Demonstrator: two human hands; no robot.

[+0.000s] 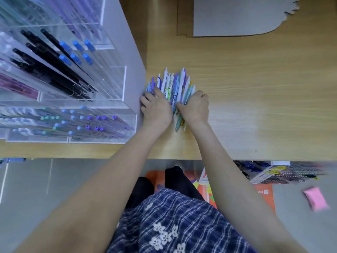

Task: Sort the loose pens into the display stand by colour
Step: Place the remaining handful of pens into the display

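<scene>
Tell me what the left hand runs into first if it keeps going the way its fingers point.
The left hand lies on the heap of loose pens, its fingers aimed up and left. Going straight on, it would probably meet the white side wall of the display stand first, which its outer fingers already seem nearly to touch.

I was in what looked like a stationery shop. A clear acrylic display stand (116, 84) stood on the wooden counter (255, 99) to my left, its compartments filled with rows of pens sorted by kind: black barrels with blue caps in one tier, purple and teal ones in the tier below. Under the counter's edge more packaged pens (284, 173) hung or lay in a rack, some with yellow tags, and bright printed cartons (206, 187) sat on the grey floor.
</scene>
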